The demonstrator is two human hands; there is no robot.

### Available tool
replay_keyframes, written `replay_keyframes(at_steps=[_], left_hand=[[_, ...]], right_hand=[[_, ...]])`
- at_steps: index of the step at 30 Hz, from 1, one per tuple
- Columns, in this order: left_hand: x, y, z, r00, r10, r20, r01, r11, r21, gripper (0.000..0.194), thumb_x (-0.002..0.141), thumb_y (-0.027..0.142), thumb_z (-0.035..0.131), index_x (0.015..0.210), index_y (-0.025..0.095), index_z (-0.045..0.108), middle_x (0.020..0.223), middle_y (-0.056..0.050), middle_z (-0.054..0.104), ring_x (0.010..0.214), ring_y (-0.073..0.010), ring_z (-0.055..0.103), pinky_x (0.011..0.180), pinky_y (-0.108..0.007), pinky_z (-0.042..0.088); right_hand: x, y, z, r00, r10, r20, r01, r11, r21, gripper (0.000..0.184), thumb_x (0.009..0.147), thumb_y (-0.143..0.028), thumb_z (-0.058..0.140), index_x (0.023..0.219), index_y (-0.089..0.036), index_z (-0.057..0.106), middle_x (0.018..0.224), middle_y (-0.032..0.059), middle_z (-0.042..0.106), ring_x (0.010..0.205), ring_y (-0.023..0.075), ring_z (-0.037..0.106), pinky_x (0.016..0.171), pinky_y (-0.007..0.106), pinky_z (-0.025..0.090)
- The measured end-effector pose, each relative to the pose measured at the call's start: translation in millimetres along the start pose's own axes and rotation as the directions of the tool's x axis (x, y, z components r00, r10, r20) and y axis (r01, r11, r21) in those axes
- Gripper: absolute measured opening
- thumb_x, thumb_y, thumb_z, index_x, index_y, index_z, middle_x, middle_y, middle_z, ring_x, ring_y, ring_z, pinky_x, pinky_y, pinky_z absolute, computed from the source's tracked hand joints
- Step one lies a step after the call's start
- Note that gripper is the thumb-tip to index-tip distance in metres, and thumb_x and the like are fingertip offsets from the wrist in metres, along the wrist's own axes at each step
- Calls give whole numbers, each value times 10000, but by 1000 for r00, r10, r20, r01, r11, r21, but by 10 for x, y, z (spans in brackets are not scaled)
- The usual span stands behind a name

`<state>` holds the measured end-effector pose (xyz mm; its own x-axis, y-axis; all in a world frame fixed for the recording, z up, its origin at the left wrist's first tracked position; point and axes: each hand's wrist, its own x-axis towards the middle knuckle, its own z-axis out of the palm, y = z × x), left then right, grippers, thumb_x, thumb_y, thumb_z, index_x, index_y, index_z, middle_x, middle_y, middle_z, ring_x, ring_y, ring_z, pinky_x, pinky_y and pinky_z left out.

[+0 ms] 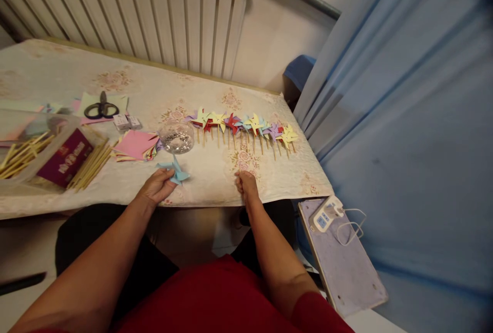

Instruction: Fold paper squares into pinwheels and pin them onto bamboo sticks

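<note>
My left hand [157,185] pinches a light-blue paper pinwheel [176,172] by one side, just above the table near its front edge. The pinwheel's blades are folded, and no stick shows on it. My right hand [247,185] is closed at the table's front edge, thumb and fingers together; whatever it may hold is too small to make out. Beyond my left hand stands a clear round dish [177,137] with small shiny metal pieces inside. To its left lies a stack of coloured paper squares [135,145], pink on top.
Several finished pinwheels [233,123] on sticks lie in a row at the back. Wooden sticks [91,164] lean by a clear plastic box [63,168] at left. Dark-handled scissors [101,109] rest on paper beside small boxes [127,122]. A power strip [325,215] sits on a stool [346,271].
</note>
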<state>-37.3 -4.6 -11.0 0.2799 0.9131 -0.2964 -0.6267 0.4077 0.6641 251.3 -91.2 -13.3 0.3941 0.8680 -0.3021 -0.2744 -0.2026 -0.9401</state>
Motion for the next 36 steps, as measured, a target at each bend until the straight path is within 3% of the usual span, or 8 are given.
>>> replay_keyframes(at_steps=[12,20,26,36], left_hand=[[-14,11,19,1000,2,2,-2,1000,-2,162,639,4,774,739,102,692,689,-51,713,609,-126,656,702,-235,600],[-29,26,48,1000,-6,7,6,999,-39,174,634,-34,768,702,89,665,592,-29,661,551,-112,636,667,-205,596],[-48,31,57,1000,-2,11,2,1000,-28,166,649,-26,759,728,93,675,657,-49,696,578,-128,657,673,-232,609],[-26,20,28,1000,-4,29,4,1000,-23,204,598,11,816,714,116,685,644,-35,696,583,-121,656,668,-199,594]], right_hand=[[18,14,12,999,-22,-27,21,999,-46,148,744,-351,572,779,-208,558,431,-111,432,323,50,242,337,179,147],[39,46,11,999,-35,-25,34,998,-52,137,718,-331,552,764,-202,560,419,-103,450,315,60,247,335,190,143],[40,60,4,1000,-26,-15,25,998,-51,112,730,-307,538,759,-202,565,426,-90,458,322,64,239,341,189,132],[11,32,-10,1000,-1,10,1,999,-35,149,739,-307,556,840,-198,567,475,-71,510,333,63,241,349,186,136]])
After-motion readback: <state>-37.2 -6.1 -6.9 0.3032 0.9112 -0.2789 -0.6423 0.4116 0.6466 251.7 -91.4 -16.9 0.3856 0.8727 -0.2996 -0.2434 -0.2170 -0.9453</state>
